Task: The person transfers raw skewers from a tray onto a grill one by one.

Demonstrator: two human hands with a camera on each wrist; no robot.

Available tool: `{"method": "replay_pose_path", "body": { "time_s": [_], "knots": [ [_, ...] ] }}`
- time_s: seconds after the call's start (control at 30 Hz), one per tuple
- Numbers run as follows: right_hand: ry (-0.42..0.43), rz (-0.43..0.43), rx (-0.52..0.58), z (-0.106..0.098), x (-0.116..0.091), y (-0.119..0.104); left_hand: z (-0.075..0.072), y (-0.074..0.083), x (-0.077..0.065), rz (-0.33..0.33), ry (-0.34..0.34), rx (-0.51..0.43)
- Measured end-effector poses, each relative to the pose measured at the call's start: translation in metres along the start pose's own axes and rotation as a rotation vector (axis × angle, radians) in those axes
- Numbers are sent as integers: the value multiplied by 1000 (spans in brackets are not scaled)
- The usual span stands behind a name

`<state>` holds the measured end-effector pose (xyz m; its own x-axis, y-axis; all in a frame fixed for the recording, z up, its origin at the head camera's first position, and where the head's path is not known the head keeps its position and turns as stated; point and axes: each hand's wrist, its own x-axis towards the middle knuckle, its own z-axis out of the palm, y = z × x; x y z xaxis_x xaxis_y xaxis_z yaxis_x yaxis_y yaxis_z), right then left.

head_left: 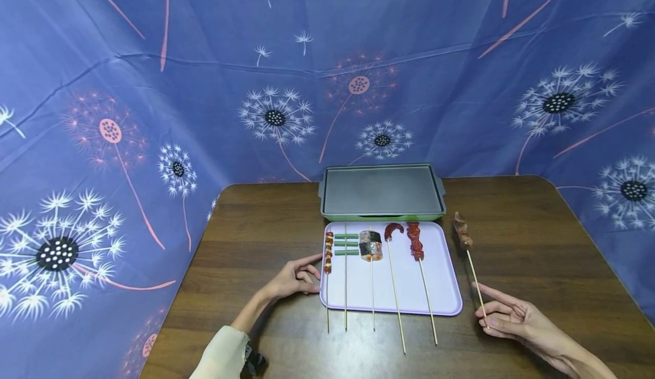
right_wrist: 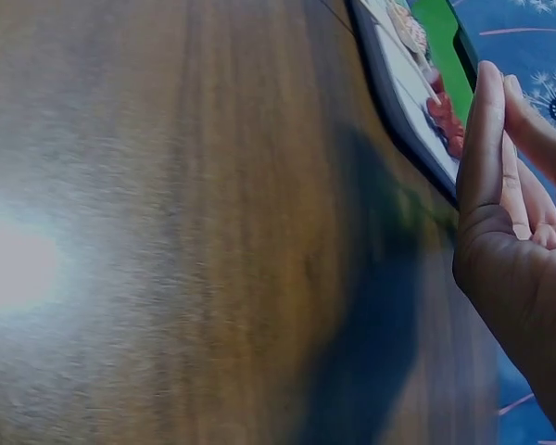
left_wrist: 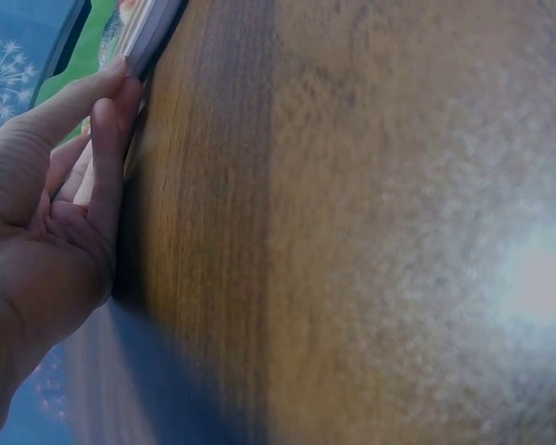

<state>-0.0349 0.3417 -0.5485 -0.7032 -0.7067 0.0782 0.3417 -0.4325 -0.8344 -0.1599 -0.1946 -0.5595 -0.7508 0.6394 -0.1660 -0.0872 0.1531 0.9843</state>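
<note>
My right hand (head_left: 517,319) pinches the lower stick of a skewer of brown meat (head_left: 463,232), which points away over the table to the right of the tray. In the right wrist view the skewer is hidden behind the fingers (right_wrist: 486,139). My left hand (head_left: 291,279) rests beside the left edge of the lilac tray (head_left: 435,288), its forefinger and thumb reaching that rim. Across the tray lie a thin red-and-yellow skewer (head_left: 328,254), a green-stick skewer (head_left: 346,244), a fish-chunk skewer (head_left: 370,246), a curled dark-red skewer (head_left: 393,231) and a red meat skewer (head_left: 415,242).
Behind the tray stands a grey griddle (head_left: 381,191) with a green base and side handles. Skewer sticks extend past the tray's near rim over the brown wooden table (head_left: 245,220). A blue dandelion-print cloth (head_left: 215,106) hangs behind and at both sides.
</note>
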Motion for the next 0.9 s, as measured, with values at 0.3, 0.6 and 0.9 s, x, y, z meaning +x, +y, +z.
{"method": "replay_pose_path", "body": {
  "time_s": [0.3, 0.6, 0.9],
  "knots": [
    [56, -1, -41, -8, 1, -15, 1, 1, -1, 1, 1, -5],
    [93, -6, -161, -16, 14, -34, 2, 3, -2, -6, 17, -9],
    [64, -25, -182, -22, 35, -53, 3, 3, -2, -2, 15, -31]
  ]
}}
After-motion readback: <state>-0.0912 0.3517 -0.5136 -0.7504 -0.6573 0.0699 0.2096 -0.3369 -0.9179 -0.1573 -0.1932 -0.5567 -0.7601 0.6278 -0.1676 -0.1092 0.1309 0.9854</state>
